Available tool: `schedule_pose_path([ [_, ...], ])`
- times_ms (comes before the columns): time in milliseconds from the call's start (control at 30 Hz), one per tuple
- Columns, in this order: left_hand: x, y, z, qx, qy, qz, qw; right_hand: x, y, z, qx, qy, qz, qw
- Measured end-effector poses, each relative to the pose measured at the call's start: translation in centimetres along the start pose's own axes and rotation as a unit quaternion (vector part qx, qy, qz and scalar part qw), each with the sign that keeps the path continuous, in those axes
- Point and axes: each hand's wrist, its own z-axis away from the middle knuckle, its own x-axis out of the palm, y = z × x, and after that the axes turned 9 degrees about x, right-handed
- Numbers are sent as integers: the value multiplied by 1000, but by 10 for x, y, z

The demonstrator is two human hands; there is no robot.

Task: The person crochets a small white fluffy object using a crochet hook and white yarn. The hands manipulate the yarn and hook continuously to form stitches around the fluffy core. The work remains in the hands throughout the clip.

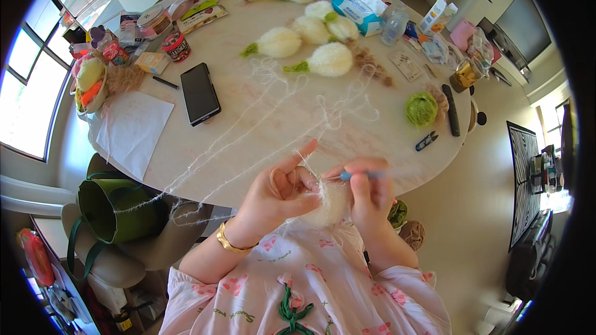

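In front of my body, my left hand grips a fuzzy white crocheted piece, its index finger raised with white yarn running over it. My right hand holds a crochet hook with a blue handle; the hook's metal end meets the top edge of the piece. Motion blurs the right fingers and the handle's far end. Loose strands of white yarn stretch over the table and down left toward a green bag.
On the round table lie several fuzzy white crocheted pieces with green tips. A smartphone and white paper are at left. Green yarn, thread snips and a glass mug are at right. A tissue pack stands farther back.
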Motion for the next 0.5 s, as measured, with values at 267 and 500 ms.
schedule_pose_path([
  [267,2,-2,-2,-34,49,1,998,-18,4,-10,-144,-87,196,966],
  [500,-6,7,-3,-33,-6,6,999,-25,6,-13,83,-110,-102,985],
])
